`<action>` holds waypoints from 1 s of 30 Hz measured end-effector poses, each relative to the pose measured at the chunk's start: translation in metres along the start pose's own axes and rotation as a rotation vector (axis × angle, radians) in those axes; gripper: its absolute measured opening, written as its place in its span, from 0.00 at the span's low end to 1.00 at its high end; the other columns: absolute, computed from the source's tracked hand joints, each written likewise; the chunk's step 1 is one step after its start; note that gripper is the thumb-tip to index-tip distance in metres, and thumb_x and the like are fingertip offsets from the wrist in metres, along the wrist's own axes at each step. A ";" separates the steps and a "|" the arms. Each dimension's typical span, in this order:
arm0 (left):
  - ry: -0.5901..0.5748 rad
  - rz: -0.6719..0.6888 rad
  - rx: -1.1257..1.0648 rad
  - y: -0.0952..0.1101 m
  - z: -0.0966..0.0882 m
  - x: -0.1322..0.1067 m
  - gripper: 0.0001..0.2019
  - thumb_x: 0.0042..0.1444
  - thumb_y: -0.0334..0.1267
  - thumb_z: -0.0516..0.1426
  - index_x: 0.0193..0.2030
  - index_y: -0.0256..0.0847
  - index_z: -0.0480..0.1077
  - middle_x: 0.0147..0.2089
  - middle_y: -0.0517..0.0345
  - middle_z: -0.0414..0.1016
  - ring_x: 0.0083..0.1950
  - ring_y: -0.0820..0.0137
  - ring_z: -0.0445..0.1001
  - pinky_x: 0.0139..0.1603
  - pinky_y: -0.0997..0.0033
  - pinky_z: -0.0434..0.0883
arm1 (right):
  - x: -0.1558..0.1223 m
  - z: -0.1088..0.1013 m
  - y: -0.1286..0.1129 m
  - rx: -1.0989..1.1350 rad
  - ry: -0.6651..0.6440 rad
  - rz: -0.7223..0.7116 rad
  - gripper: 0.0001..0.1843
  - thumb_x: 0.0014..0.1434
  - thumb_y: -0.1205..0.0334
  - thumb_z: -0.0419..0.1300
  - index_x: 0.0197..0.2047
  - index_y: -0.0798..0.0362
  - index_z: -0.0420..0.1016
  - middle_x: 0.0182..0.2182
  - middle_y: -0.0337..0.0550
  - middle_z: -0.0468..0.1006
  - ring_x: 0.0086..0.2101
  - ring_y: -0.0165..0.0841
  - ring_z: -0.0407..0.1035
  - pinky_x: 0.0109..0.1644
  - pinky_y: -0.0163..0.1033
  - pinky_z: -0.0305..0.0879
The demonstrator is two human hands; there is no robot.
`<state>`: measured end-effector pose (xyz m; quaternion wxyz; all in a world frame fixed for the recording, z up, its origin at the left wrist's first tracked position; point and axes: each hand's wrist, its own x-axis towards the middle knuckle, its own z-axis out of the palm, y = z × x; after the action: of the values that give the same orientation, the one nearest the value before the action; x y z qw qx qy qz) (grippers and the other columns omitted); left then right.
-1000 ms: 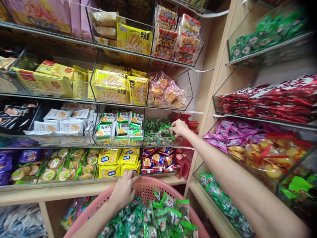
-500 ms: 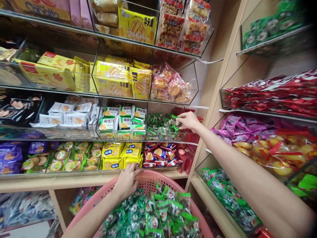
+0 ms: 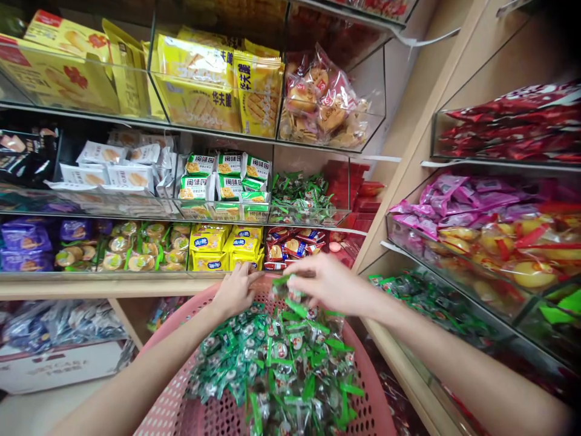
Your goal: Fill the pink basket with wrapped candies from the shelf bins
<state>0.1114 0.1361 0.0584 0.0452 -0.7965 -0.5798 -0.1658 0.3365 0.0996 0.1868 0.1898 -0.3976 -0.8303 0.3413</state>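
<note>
Shop shelving of pale wood fills the view, lined with clear bins of wrapped snacks. A pink basket sits low in the middle, just in front of the lowest stocked shelf, and green candies are heaped in it from its centre to its right side.

The left hand rests on the basket's far rim, its grip folded over the edge with the fingers on the outer side. The right hand hangs above the far part of the heap, just beside the left hand. Its grip is pinched together on a few of the green candies, which show blurred at its fingertips.

Behind the hands, one bin holds red packets and the next one to the left holds yellow packs. One shelf up, another bin holds candies in the same green wrapping. On the right-hand shelving lie purple sweets and red wrappers.
</note>
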 end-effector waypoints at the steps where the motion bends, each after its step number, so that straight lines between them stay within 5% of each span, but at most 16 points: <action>1: 0.004 0.000 -0.003 0.000 0.000 0.000 0.27 0.50 0.29 0.49 0.58 0.45 0.66 0.48 0.50 0.63 0.51 0.61 0.62 0.50 0.59 0.67 | -0.005 0.010 0.006 -0.011 -0.065 0.025 0.13 0.57 0.61 0.55 0.42 0.54 0.77 0.28 0.41 0.78 0.21 0.27 0.71 0.19 0.28 0.63; 6: 0.009 -0.002 -0.008 0.000 0.000 0.000 0.26 0.50 0.30 0.49 0.58 0.45 0.66 0.48 0.50 0.63 0.51 0.60 0.62 0.50 0.58 0.67 | -0.020 0.043 0.025 -0.067 -0.266 0.180 0.17 0.54 0.61 0.55 0.46 0.54 0.76 0.29 0.41 0.78 0.19 0.27 0.71 0.18 0.27 0.58; 13: 0.007 -0.003 -0.005 0.000 0.000 -0.001 0.26 0.51 0.31 0.50 0.58 0.45 0.65 0.49 0.51 0.63 0.51 0.61 0.62 0.50 0.59 0.67 | -0.015 0.074 0.004 -0.299 -0.454 0.227 0.12 0.51 0.67 0.53 0.29 0.59 0.78 0.17 0.42 0.76 0.21 0.29 0.73 0.21 0.26 0.58; 18: -0.002 -0.004 -0.010 -0.001 -0.001 -0.002 0.26 0.51 0.31 0.50 0.58 0.46 0.65 0.48 0.51 0.63 0.51 0.61 0.62 0.51 0.60 0.66 | -0.003 0.085 -0.002 -0.418 -0.474 0.341 0.11 0.51 0.70 0.54 0.29 0.64 0.77 0.22 0.52 0.79 0.23 0.32 0.75 0.20 0.28 0.59; 30: -0.020 -0.020 -0.019 0.001 -0.003 -0.003 0.26 0.51 0.31 0.50 0.59 0.47 0.64 0.50 0.51 0.62 0.53 0.60 0.61 0.52 0.59 0.66 | -0.006 0.093 -0.009 -0.456 -0.495 0.383 0.10 0.51 0.72 0.55 0.36 0.62 0.75 0.28 0.55 0.81 0.26 0.38 0.76 0.19 0.31 0.60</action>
<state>0.1108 0.1325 0.0609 0.0302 -0.7928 -0.5864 -0.1635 0.2814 0.0523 0.1284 -0.1770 -0.4831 -0.8162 0.2631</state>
